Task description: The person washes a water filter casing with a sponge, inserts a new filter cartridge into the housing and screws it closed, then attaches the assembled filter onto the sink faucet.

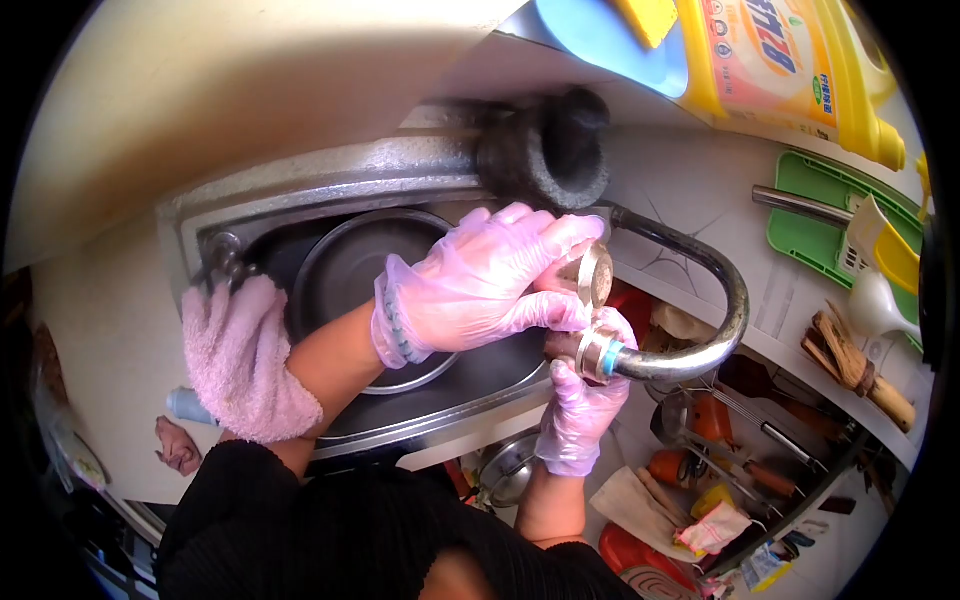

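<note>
A curved metal faucet spout [735,320] bends round toward me, with a metal collar and a blue ring [611,358] at its end. My right hand [585,420], in a thin pink glove, is closed around this end fitting from below. My left hand [470,275], gloved the same way, pinches a round metal cap [597,275] between thumb and fingers, just above the fitting. The cap's flat face points right. Whether cap and fitting are joined is hard to tell. Beneath my left forearm, a dark round pan [350,260] rests in the sink [470,395].
A pink cloth [240,360] lies by my left forearm. Behind the spout stands a stone mortar [550,150]. A yellow detergent bottle [780,80] is at the upper right, above a green rack [815,235]. An open drawer [800,540] holds several utensils on my right.
</note>
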`<action>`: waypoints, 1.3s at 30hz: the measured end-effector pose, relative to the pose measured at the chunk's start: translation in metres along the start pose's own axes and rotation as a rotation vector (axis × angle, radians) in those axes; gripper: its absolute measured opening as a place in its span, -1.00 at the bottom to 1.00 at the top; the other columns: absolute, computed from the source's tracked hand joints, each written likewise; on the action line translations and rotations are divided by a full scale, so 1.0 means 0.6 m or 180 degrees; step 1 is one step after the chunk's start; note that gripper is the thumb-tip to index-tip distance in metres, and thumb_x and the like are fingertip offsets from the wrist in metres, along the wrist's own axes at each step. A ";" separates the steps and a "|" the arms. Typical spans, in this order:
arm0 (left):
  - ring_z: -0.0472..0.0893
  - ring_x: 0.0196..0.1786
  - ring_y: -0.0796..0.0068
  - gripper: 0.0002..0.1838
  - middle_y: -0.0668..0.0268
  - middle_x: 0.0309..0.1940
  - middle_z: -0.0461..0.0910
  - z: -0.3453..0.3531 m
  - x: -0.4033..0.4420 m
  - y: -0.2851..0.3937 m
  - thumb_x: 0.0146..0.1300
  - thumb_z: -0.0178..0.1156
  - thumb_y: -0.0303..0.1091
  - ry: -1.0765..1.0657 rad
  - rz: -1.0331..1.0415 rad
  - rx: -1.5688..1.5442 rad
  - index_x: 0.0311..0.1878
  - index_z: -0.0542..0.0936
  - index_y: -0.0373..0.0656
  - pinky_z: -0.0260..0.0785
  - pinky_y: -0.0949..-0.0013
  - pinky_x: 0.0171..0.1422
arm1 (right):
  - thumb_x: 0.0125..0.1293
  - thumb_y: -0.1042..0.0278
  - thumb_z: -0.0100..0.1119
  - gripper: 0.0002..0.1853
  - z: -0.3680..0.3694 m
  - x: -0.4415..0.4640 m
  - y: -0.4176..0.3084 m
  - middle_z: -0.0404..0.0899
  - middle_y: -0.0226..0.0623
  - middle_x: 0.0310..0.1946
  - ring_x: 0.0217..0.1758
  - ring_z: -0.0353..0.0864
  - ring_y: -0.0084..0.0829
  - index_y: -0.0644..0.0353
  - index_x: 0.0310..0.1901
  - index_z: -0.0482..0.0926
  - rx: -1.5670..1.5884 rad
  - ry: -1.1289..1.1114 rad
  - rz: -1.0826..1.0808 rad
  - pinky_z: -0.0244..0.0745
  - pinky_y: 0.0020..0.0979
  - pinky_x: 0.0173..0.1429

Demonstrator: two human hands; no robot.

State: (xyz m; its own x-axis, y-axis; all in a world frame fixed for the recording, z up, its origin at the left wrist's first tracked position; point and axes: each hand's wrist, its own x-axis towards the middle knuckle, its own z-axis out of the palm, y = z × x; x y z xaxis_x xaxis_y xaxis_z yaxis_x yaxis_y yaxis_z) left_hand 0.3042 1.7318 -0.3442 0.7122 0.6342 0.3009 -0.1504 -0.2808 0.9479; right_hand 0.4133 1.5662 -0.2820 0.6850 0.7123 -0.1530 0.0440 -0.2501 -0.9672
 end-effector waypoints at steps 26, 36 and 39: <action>0.48 0.01 -0.01 -0.12 0.06 0.00 0.49 0.023 -0.023 0.000 0.26 0.15 0.19 0.0761 0.0668 0.0418 0.44 0.24 -0.28 0.30 0.08 0.15 | 0.03 0.46 0.55 -0.29 0.012 -0.001 -0.014 0.44 -0.30 0.16 0.17 0.48 -0.43 0.23 0.24 0.40 0.0023 -0.0125 -0.0032 0.40 -0.36 0.29; 0.57 -0.24 0.14 -0.23 0.14 -0.26 0.50 0.018 -0.029 0.068 0.16 0.31 0.02 0.0795 -0.0279 0.1034 0.29 0.36 -0.33 0.40 0.17 -0.15 | 0.09 0.53 0.47 -0.34 0.020 0.001 -0.019 0.46 -0.28 0.13 0.14 0.50 -0.46 0.23 0.24 0.40 0.0140 -0.0259 -0.0108 0.45 -0.38 0.25; 0.59 -0.27 0.07 -0.31 0.08 -0.25 0.54 0.004 -0.019 0.100 0.17 0.34 -0.12 0.0441 -0.0800 0.1218 0.24 0.38 -0.39 0.45 0.14 -0.15 | 0.10 0.52 0.48 -0.35 0.011 0.001 -0.010 0.47 -0.30 0.11 0.12 0.51 -0.47 0.22 0.23 0.40 0.0066 -0.0273 -0.0041 0.46 -0.39 0.22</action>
State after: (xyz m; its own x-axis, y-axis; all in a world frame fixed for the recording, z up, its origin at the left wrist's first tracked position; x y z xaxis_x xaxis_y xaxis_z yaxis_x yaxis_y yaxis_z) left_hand 0.2888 1.7058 -0.2911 0.5921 0.7992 0.1028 0.2967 -0.3349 0.8943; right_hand 0.4086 1.5728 -0.2779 0.6196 0.7692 -0.1564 0.0367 -0.2275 -0.9731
